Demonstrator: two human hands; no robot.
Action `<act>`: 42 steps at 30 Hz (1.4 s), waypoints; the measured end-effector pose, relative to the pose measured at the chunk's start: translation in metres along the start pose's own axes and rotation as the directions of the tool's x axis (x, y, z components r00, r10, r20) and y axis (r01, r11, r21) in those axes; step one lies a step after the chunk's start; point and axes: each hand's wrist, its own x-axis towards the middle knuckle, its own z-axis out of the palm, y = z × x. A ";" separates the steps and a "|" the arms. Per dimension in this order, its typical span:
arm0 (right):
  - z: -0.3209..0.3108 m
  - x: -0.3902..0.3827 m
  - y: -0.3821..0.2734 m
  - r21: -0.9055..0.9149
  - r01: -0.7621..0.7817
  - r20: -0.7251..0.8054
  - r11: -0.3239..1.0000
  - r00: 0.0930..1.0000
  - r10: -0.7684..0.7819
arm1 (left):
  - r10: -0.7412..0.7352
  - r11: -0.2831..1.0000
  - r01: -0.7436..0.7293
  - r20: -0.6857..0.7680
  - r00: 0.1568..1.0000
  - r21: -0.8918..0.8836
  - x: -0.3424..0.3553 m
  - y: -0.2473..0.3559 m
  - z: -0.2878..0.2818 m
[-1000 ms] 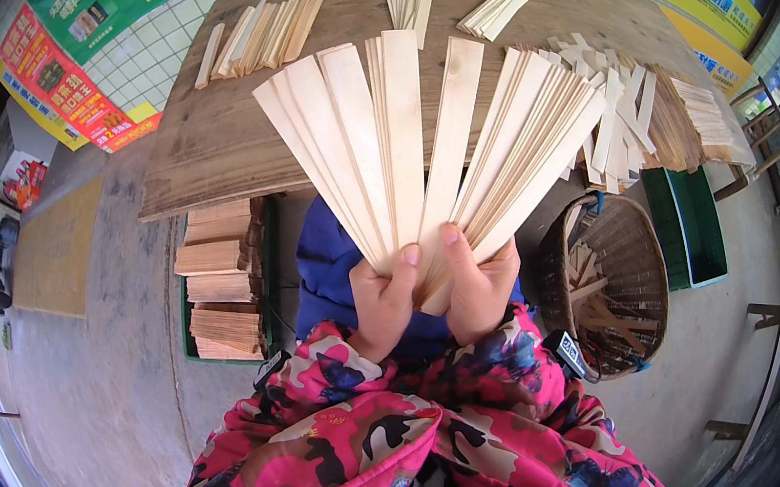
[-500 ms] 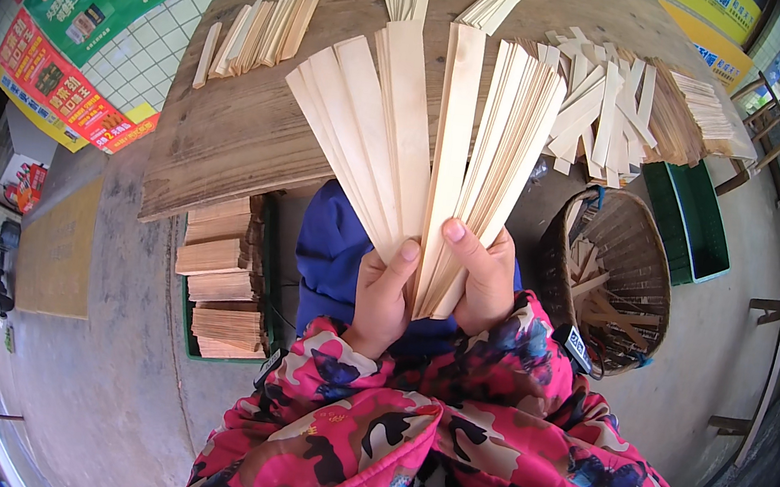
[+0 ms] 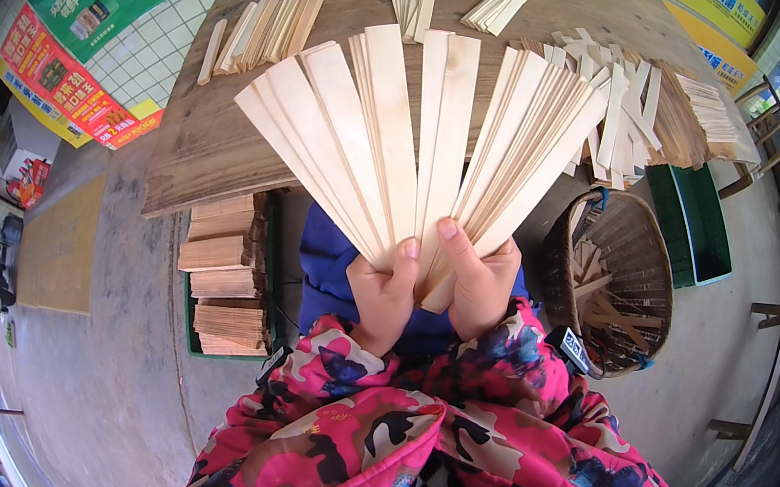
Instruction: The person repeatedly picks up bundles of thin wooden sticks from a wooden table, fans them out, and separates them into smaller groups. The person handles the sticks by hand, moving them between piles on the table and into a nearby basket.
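A wide fan of thin pale wooden slats [image 3: 365,132] spreads upward from both hands, over my lap and the near edge of the table. My left hand [image 3: 385,294] grips the lower ends of its left part, thumb pressed on the front. Around the right part my right hand [image 3: 476,279] is closed, its thumb lying across the slats near the middle. Two slats stand nearly upright at the centre, with gaps on either side at the top. The fingers behind the fan are mostly hidden.
On the wooden table [image 3: 215,147] lie slat bundles [image 3: 275,31] at left and a loose slat heap [image 3: 630,108] at right. A wicker basket [image 3: 660,250] holding scraps and a green crate [image 3: 693,224] stand at right. Another crate of stacked slats [image 3: 224,266] sits at left.
The fan has opened wider: its left slats lean further left and its right slats further right. More slats show separately at the centre. Both hands keep their grip.
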 end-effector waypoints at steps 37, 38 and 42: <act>-0.005 0.007 -0.004 -0.050 -0.078 -0.041 0.996 0.996 0.076 | -0.106 0.984 0.113 0.057 0.993 -0.135 0.003 -0.002 0.000; -0.008 0.008 -0.005 -0.076 -0.115 -0.063 0.990 0.992 0.110 | -0.105 0.985 0.113 0.062 0.993 -0.134 0.003 -0.002 0.000; -0.048 0.021 -0.028 -0.162 -0.011 -0.229 0.987 0.973 -0.027 | -0.117 0.980 0.128 0.082 0.990 -0.154 0.006 -0.001 -0.002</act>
